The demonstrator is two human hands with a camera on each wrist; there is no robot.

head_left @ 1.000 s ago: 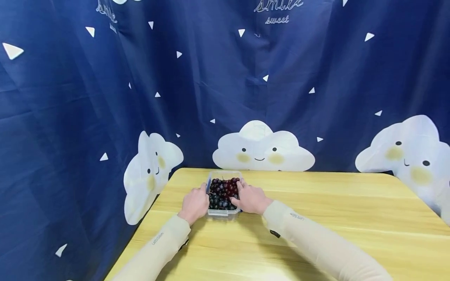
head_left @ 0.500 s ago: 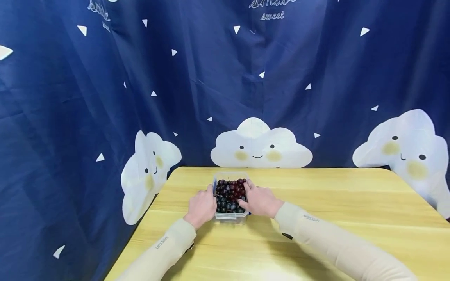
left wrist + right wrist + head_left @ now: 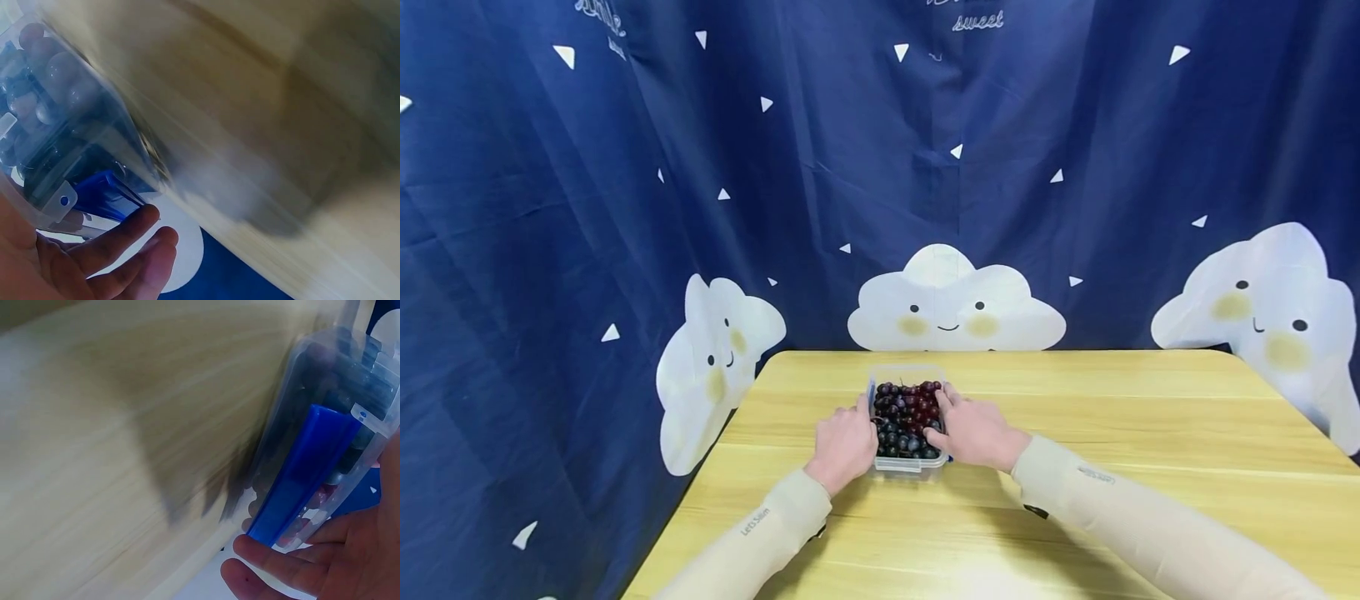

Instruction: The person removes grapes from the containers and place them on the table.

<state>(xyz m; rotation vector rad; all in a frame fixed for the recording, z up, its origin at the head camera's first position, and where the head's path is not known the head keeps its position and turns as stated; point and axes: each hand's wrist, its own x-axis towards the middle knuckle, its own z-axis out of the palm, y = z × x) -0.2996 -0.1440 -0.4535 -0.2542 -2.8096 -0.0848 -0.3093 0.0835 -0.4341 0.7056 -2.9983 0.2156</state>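
Dark purple and reddish grapes (image 3: 898, 423) fill a clear plastic food container (image 3: 898, 465), which has no lid on it. My left hand (image 3: 846, 440) grips the container's left side. On the opposite side my right hand (image 3: 979, 432) holds the wall, its thumb and a finger reaching over the rim. The left wrist view shows a blue latch (image 3: 106, 195) beside the left fingertips. Another blue latch (image 3: 303, 475) hangs down the wall next to the right fingers in the right wrist view. Whether the container's base touches the table is hard to tell.
The wooden table (image 3: 1112, 417) extends far to the right of the container. Behind it and along the left hangs a dark blue curtain (image 3: 820, 167) with white clouds and triangles. Long pale sleeves (image 3: 1112, 508) cover both arms.
Both hands have moved the container of grapes to the right and slightly nearer to me across the table. The grip on both sides looks the same. The head view has shifted a little.
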